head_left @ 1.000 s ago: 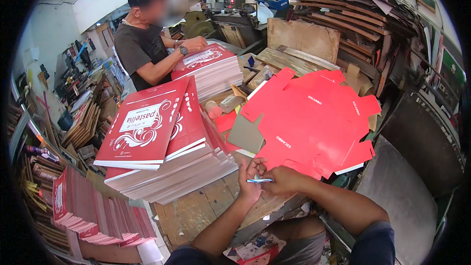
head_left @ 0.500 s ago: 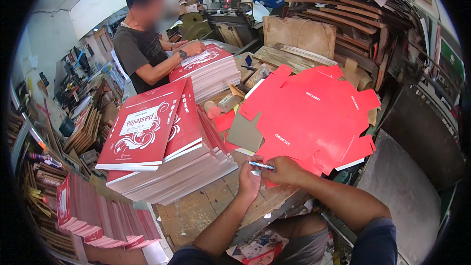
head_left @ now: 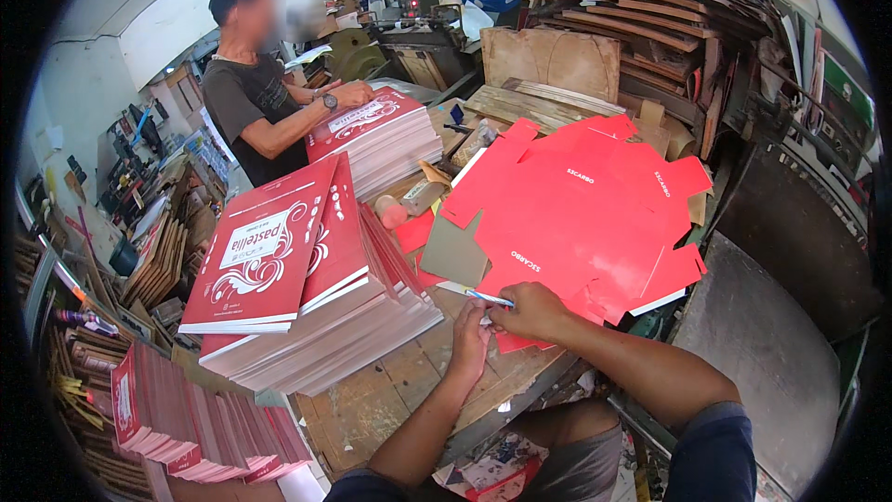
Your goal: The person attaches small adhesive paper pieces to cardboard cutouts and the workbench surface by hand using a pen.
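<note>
My right hand (head_left: pixel 531 310) is closed round a slim blue-and-white striped tool (head_left: pixel 489 298), held nearly level over the bench. A pale, narrow shape lies in line with its left end; whether it is a blade of the tool or something on the bench I cannot tell. Close beside it, my left hand (head_left: pixel 471 338) has its fingers pinched together at a small white piece (head_left: pixel 486 320), partly hidden by the fingers. Just beyond both hands, flat red die-cut box blanks (head_left: pixel 576 223) are spread out. A grey-green board (head_left: pixel 455 249) lies at their left edge.
A tall stack of red-and-white printed covers (head_left: pixel 325 339) stands on the wooden bench (head_left: pixel 372 409) at left. Across from me, a person (head_left: pixel 265 98) handles another stack (head_left: pixel 395 144). More covers (head_left: pixel 200 418) sit lower left. A grey metal plate (head_left: pixel 771 363) is at right.
My hands have moved slightly left, and the striped tool's left end now reaches past my left fingertips. The whole view has shifted a little. The other person's hands have moved on their stack.
</note>
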Demonstrator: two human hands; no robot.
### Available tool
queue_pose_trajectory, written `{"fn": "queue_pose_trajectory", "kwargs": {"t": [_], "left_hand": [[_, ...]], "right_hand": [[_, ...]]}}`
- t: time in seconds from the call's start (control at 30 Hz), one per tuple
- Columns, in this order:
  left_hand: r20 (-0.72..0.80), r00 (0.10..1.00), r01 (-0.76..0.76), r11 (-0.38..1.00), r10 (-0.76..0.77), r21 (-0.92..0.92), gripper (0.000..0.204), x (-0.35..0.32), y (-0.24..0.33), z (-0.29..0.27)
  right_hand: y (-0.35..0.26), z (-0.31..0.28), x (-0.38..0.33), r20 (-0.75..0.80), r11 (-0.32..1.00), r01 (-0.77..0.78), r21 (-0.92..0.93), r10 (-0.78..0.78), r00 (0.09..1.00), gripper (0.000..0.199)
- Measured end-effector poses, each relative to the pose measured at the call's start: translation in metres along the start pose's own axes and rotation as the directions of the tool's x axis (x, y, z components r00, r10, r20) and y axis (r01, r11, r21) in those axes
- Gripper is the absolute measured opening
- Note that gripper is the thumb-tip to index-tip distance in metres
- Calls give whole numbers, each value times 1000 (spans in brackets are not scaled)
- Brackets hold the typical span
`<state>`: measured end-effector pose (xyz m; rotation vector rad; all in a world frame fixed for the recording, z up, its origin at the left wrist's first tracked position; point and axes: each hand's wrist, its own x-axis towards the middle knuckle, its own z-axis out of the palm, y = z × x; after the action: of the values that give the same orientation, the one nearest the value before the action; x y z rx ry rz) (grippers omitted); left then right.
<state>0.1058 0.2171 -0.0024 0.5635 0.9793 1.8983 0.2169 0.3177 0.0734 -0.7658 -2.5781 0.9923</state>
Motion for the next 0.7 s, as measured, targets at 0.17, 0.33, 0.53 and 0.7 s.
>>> {"fn": "queue_pose_trajectory", "kwargs": {"t": [0.17,0.33,0.53,0.7], "left_hand": [[102,994,-36,998,31,50,27,-1,2,-2],[112,991,-70,998,70,-4,34,-3,0,2],[21,996,-87,995,86,44,35,-4,6,7],[-11,992,-124,980,127,157,35,0,-1,-5]], "right_hand": [[-3,-3,1,-48,1000,-3,12,4,999,40],[2,-3,4,-117,994,-4,108,17,993,41],[5,0,6,-114,997,32,73,-23,993,44],[1,2,4,-118,992,50,118,-36,992,43]]}}
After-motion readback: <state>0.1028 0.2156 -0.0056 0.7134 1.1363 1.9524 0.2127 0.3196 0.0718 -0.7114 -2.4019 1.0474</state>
